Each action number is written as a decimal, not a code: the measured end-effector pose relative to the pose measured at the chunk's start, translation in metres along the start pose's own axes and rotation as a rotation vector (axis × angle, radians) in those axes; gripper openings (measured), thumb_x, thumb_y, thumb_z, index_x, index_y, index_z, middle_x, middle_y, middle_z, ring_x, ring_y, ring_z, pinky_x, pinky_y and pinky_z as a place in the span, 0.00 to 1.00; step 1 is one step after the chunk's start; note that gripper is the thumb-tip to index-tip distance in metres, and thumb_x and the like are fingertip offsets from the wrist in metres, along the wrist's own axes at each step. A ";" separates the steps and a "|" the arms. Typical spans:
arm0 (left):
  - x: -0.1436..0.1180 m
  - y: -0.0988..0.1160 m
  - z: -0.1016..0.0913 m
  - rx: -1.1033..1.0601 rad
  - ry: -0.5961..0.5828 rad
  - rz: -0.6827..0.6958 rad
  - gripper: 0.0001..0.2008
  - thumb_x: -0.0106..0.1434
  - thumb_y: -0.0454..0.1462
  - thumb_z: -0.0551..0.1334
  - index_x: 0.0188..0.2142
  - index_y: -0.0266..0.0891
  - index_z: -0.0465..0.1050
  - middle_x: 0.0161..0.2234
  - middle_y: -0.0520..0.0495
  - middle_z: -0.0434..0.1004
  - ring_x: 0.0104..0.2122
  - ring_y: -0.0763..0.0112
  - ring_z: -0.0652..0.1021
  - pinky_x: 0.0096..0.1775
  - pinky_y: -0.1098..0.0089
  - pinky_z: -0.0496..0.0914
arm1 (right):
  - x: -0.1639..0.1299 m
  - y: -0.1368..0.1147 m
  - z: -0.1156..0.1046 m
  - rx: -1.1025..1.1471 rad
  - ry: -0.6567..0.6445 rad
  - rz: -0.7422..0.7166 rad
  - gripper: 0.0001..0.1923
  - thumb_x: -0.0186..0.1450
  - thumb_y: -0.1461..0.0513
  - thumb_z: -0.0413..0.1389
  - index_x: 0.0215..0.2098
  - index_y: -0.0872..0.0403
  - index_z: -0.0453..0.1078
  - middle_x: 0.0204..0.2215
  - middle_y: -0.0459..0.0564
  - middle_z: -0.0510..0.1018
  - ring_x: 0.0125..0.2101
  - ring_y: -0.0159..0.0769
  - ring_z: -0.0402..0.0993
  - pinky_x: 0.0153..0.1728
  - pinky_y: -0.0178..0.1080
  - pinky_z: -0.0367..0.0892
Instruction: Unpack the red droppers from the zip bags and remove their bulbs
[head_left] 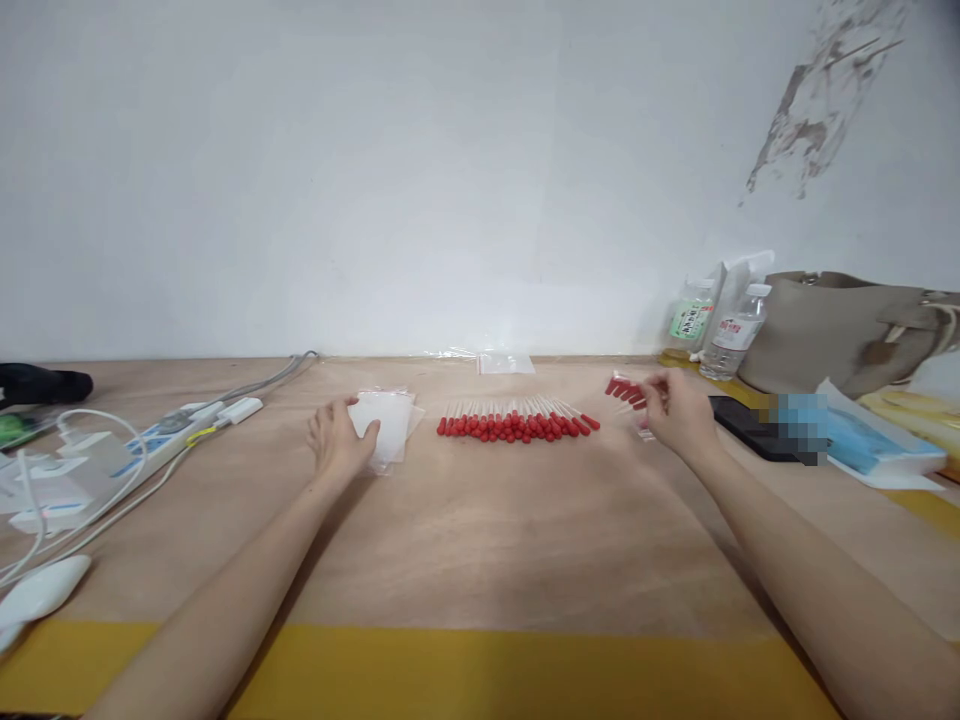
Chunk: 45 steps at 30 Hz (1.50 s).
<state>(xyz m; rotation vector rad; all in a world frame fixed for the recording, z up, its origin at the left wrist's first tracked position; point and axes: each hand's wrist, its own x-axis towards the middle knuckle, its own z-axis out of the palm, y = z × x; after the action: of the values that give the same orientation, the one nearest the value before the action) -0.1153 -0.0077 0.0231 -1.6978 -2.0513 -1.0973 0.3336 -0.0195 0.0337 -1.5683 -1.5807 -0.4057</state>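
A row of red-tipped white sticks (517, 421) lies on the wooden table (480, 540) in the middle. My left hand (337, 438) rests on a stack of small clear plastic bags (390, 420) to the left of the row, fingers on the top bag. To the right, my right hand (675, 410) pinches a small bunch of the same red-tipped sticks (624, 390), held just above the table. Another clear bag (505, 363) lies at the back by the wall.
A power strip with plugs and cables (142, 445) and a white mouse (41, 590) sit at the left. At the right are two bottles (712, 325), a beige bag (840, 330), a black phone (742, 420) and a blue-white packet (877, 445). A yellow strip edges the table front.
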 end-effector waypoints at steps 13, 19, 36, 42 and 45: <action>-0.066 0.076 -0.018 -0.556 -0.210 0.551 0.12 0.63 0.39 0.50 0.46 0.41 0.60 0.49 0.43 0.63 0.51 0.63 0.64 0.52 0.60 0.59 | -0.069 -0.122 0.036 1.291 -0.409 0.737 0.16 0.51 0.52 0.57 0.25 0.52 0.58 0.22 0.45 0.70 0.22 0.32 0.70 0.25 0.38 0.70; -0.087 0.090 -0.026 -0.576 -0.639 0.802 0.18 0.62 0.39 0.53 0.51 0.41 0.61 0.55 0.44 0.59 0.53 0.65 0.63 0.54 0.64 0.59 | -0.083 -0.142 0.022 1.318 -0.881 0.848 0.09 0.48 0.64 0.60 0.26 0.56 0.65 0.21 0.46 0.74 0.23 0.30 0.72 0.27 0.35 0.70; -0.079 0.089 0.000 -0.461 -0.544 1.034 0.14 0.64 0.34 0.49 0.38 0.42 0.73 0.44 0.47 0.72 0.41 0.70 0.72 0.43 0.70 0.66 | -0.101 -0.156 0.036 1.269 -0.872 0.518 0.15 0.48 0.65 0.57 0.30 0.52 0.54 0.14 0.33 0.65 0.13 0.22 0.61 0.17 0.29 0.62; -0.079 0.087 -0.002 -0.484 -0.454 1.074 0.13 0.64 0.32 0.48 0.34 0.38 0.71 0.37 0.48 0.74 0.36 0.73 0.74 0.39 0.74 0.67 | -0.100 -0.142 0.040 1.137 -0.873 0.196 0.04 0.55 0.63 0.52 0.28 0.56 0.67 0.20 0.43 0.71 0.21 0.27 0.69 0.26 0.33 0.67; -0.078 0.086 -0.001 -0.472 -0.473 1.059 0.11 0.64 0.31 0.49 0.34 0.38 0.70 0.36 0.49 0.73 0.36 0.75 0.73 0.39 0.75 0.66 | -0.102 -0.133 0.042 0.918 -0.679 -0.259 0.09 0.57 0.66 0.50 0.34 0.53 0.70 0.28 0.47 0.75 0.28 0.30 0.71 0.31 0.34 0.67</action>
<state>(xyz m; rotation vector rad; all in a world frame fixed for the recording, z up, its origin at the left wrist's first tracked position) -0.0143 -0.0627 0.0077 -2.9265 -0.7123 -0.8382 0.1807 -0.0760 -0.0228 -0.7913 -2.0454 0.7261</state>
